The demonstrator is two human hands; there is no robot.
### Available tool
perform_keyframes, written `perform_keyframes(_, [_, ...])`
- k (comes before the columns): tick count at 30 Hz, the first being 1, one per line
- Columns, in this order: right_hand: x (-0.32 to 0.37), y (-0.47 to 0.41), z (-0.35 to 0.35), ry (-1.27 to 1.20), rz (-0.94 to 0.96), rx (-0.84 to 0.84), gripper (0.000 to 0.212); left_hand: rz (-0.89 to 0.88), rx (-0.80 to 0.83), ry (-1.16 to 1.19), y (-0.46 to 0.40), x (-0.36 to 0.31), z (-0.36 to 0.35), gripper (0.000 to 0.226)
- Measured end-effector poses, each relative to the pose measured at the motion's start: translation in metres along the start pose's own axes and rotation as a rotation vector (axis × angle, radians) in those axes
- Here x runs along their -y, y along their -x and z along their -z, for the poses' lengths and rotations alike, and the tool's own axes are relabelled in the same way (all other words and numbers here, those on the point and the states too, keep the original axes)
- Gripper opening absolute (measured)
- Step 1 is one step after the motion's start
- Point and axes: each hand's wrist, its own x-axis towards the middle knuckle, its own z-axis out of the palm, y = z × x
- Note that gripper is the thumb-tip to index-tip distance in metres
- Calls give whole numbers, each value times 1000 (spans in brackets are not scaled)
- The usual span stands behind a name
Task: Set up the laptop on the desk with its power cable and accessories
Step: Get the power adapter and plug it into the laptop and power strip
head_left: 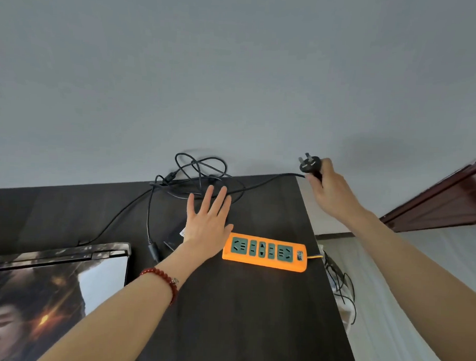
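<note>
My right hand (329, 191) holds a black three-pin power plug (309, 164) raised beyond the desk's far right corner, pins pointing up and left. Its black cable (261, 182) runs left into a loose tangle (199, 176) at the back of the dark desk (240, 302). My left hand (207, 219) hovers flat with fingers spread, just left of an orange power strip (265, 252) with green sockets, and partly covers the black power brick (174, 236). The laptop (55, 276), its lid covered by a printed picture, lies at the lower left with a cable plugged in at its back.
A grey wall (235, 72) rises right behind the desk. The desk's right edge drops to a pale floor, where thin black wires (343, 286) hang beside it. A dark red wooden frame (444, 198) stands at the far right.
</note>
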Motion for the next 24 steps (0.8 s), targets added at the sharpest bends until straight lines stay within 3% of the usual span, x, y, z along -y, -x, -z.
perform_keyframes(5, [-15,10,-22,78,124,285,14,-20,55,-18,-12,6,-11,67])
perform_keyframes(10, [-18,17,-44,405,340,468,34,7,165,-90,-4,26,-33,55])
perform_keyframes(13, [-11,20,-63,492,414,511,37,-13,117,-60,2,28,-37,52])
perform_keyframes(20, [4,23,-87,345,400,566,3,-75,-64,181,45,32,-42,47])
perform_keyframes(24, [10,26,-97,375,414,565,5,-108,-118,183,61,25,-44,48])
